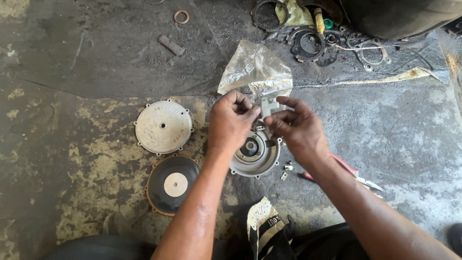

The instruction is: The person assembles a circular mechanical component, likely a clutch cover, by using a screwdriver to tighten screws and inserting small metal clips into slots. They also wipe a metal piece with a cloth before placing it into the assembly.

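Nearest the camera, dark trousers and a black-and-cream rag [262, 222] down on the stained concrete floor [404, 135]. Both forearms reaching out over it.

Left hand [232, 121] curled shut, fingertips pinching one side of a small pale metal part [269, 107]. Right hand [297, 129] closed as well, thumb and forefinger clamped on the other side of that same part. Held up in the air, just above a round grey housing [255, 155] lying open-side up on the floor, dark bore showing at its middle.

Beside the housing, a few tiny loose fittings [287, 169], and a red-handled tool [347, 169] lying partly under the right forearm.

Off to the left, well apart: a black rubber diaphragm [172, 184] with a pale centre disc, and beyond it a round grey cover plate [162, 126] with holes around its rim. Both off the housing, so by the look of it, unit opened up and stripped down, with small part, diaphragm and cover all waiting to go on.

Just past the hands, a crumpled clear plastic bag [255, 70]. Farther back, a copper washer [181, 17], and a clutter of dark rings and gaskets [308, 44].
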